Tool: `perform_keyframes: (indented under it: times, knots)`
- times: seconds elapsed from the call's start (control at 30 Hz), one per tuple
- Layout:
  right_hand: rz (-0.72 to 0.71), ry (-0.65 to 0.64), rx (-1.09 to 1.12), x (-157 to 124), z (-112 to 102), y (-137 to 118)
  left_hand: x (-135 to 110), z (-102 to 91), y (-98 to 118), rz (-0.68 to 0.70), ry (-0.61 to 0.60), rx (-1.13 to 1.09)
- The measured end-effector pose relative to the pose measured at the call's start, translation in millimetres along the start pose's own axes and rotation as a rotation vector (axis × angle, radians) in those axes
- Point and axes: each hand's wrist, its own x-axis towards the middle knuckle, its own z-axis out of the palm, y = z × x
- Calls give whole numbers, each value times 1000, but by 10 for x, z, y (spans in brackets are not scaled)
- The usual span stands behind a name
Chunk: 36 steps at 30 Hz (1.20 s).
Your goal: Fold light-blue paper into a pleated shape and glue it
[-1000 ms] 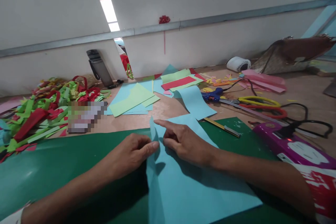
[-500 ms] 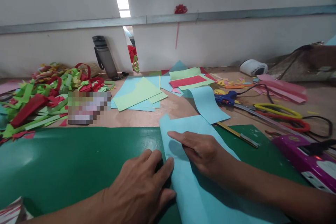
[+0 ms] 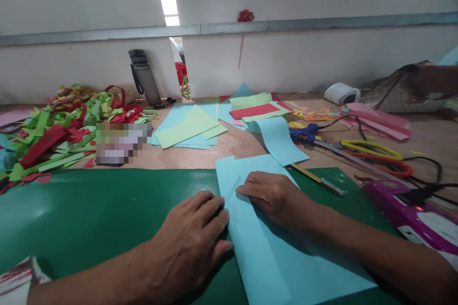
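Observation:
A sheet of light blue paper lies at an angle in front of me, its left side folded over into a long flap. My left hand rests palm down along the fold, fingers stretched out and fingertips against the paper's left edge. On the flap, my right hand presses down with its fingers curled together and the fingertips on the paper. Nothing shows inside its fingers. Under both hands and the sheet is a green mat.
Beyond the sheet lie a curled blue strip, a cutter knife, a glue gun and scissors. A purple power strip sits at right. Paper scraps and a bottle stand at left.
My right hand has slid back toward me along the flap, its pointing finger now drawn in. The flap's raised far end now lies flatter. My left hand has shifted slightly left.

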Motion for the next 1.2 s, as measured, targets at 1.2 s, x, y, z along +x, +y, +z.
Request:
perform_keyframes:
  times: [1.2]
  knots:
    - [260,-156,-10,293,-100,-249,346,-406,-124,-612,-107,-670]
